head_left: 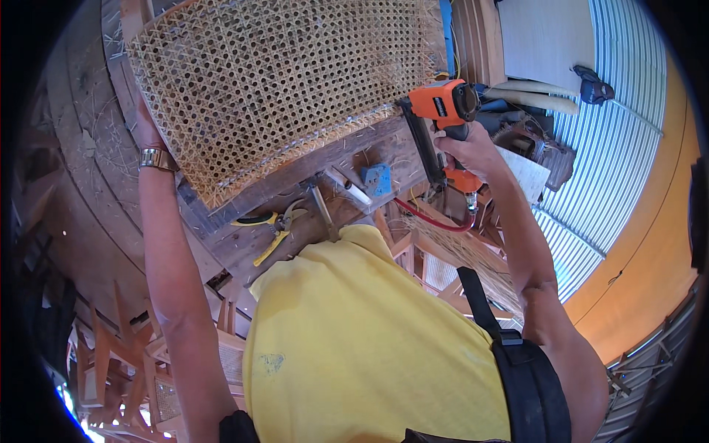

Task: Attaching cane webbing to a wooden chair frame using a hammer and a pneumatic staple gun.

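Note:
A woven cane panel (281, 81) with frayed edges lies over a wooden frame on the workbench. My left hand (150, 134), wearing a metal watch, grips the panel's left edge; its fingers are mostly hidden behind the cane. My right hand (473, 151) is closed around the handle of an orange and black air nail gun (441, 103). The gun's nose meets the near right edge of the panel, and its long dark magazine slants down toward me. A red air hose (436, 224) runs from the base of its handle.
On the near bench edge lie yellow-handled pruning shears (277, 225), a hammer (323, 210), a pale stick-like piece (348, 186) and a blue block (377, 179). Tools and dark cloth (532, 140) are piled at right, before corrugated metal sheeting (628, 88). Wooden chair frames (111, 354) stand lower left.

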Available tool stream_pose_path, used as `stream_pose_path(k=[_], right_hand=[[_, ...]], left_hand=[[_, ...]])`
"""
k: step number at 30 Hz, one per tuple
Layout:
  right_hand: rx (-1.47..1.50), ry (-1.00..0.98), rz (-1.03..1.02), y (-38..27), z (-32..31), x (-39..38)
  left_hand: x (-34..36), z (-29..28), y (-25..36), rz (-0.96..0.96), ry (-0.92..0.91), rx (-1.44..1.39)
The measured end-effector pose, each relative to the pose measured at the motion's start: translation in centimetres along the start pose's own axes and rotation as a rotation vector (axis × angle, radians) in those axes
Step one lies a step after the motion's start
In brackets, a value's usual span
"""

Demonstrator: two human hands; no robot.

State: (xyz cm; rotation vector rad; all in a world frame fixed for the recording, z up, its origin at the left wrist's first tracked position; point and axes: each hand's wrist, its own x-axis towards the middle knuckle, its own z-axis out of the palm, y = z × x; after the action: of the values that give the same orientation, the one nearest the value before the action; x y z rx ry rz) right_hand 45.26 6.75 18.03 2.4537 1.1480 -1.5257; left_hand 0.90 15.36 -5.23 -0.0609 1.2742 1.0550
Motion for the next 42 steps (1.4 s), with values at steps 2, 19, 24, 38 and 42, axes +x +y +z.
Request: stream_pose_path(k=[2,19,24,38,42], right_hand=[[0.009,0.039,0.022,0.1,0.0,0.0],[0.093,0.008,-0.021,0.2,1.0,-0.3],[0.093,0.031,-0.016,0.1,1.0,-0.2],[0.02,0.03,0.011,-0.7,0.8,0.0],[-0.012,0.003,0.059,-1.9,0.6,0.2]], left_hand=[[0.0,0.0,0.0,-0.027,0.006,-0.017],[0.8,-0.7,-0.2,0.036,-0.014,0.009],[0.1,-0.2,0.0,-0.034,-0.005,-0.029],[2.6,-2.2,-0.8,0.037,-0.048,0.005],[2.4,-2.3,-0.8,0.021,-0.053,-0.003]])
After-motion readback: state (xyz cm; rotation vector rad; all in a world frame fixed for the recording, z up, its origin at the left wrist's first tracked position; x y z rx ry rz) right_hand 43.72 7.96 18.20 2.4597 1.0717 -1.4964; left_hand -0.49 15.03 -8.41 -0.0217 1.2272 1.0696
